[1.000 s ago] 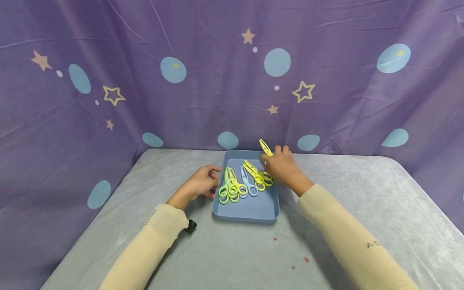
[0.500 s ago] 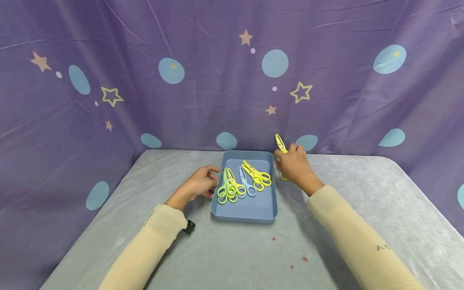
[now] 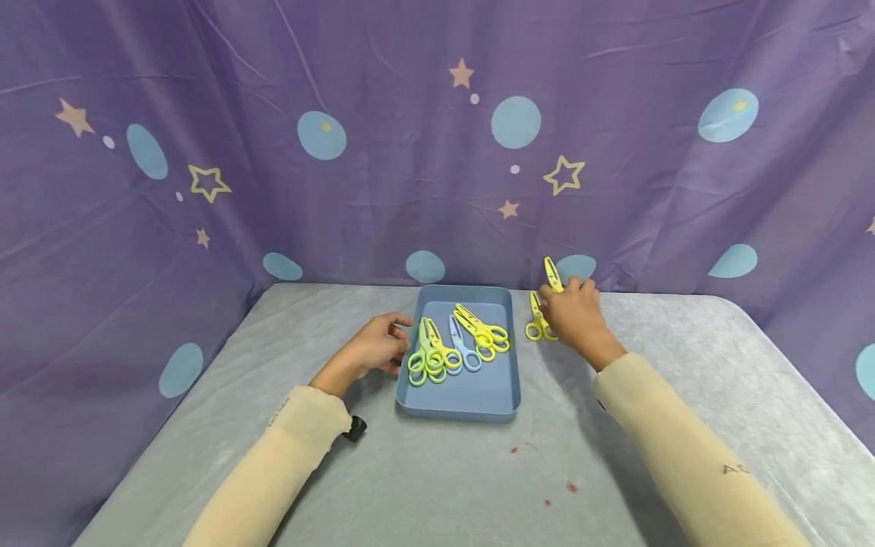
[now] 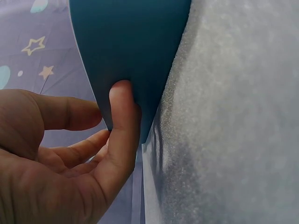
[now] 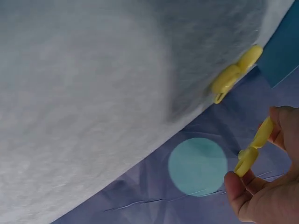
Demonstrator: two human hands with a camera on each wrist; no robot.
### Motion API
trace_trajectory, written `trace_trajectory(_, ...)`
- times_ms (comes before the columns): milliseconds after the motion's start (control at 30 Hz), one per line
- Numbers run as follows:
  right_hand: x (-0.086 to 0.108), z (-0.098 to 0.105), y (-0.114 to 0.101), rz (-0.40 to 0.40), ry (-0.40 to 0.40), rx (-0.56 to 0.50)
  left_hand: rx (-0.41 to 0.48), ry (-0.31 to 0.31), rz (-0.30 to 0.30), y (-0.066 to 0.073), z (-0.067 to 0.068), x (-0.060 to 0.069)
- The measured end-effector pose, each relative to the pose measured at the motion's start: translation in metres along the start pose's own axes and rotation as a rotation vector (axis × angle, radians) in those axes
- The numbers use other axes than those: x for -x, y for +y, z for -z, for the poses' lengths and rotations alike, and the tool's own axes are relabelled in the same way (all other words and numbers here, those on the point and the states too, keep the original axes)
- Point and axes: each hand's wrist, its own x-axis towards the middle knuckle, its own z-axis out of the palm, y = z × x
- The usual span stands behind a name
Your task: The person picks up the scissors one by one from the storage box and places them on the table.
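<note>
My right hand point(image 3: 576, 313) pinches yellow scissors point(image 3: 553, 274) above the table's far side, blade pointing away. In the right wrist view, fingers and thumb grip the handle loops point(image 5: 247, 161). Just left of that hand, another yellow pair of scissors point(image 3: 536, 306) lies on the table, partly covered by the hand. My left hand point(image 3: 369, 349) rests against the left side of a blue tray point(image 3: 492, 391), its fingers touching the outer wall point(image 4: 126, 42) in the left wrist view. Inside the tray lie green scissors point(image 3: 425, 342), yellow scissors point(image 3: 481, 330) and blue scissors point(image 3: 465, 349), some overlapping.
A grey cloth covers the table point(image 3: 437, 479), with small red marks point(image 3: 571, 486) near the front. Behind it hangs a purple curtain point(image 3: 383, 228) with stars and blue spots, close to the far edge. A small black object point(image 3: 355, 429) shows at the left sleeve cuff.
My right hand has carried the yellow scissors rightward from over the tray's right edge to beyond it. The yellow pair on the table has come into view. My left hand stays put.
</note>
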Motion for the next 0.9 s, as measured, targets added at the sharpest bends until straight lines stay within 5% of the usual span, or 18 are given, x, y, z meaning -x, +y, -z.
trace_trajectory(900,0.015,-0.016,0.025,-0.152,-0.158,-0.158,0.002,0.024,0.006,0.002,-0.003,0.001)
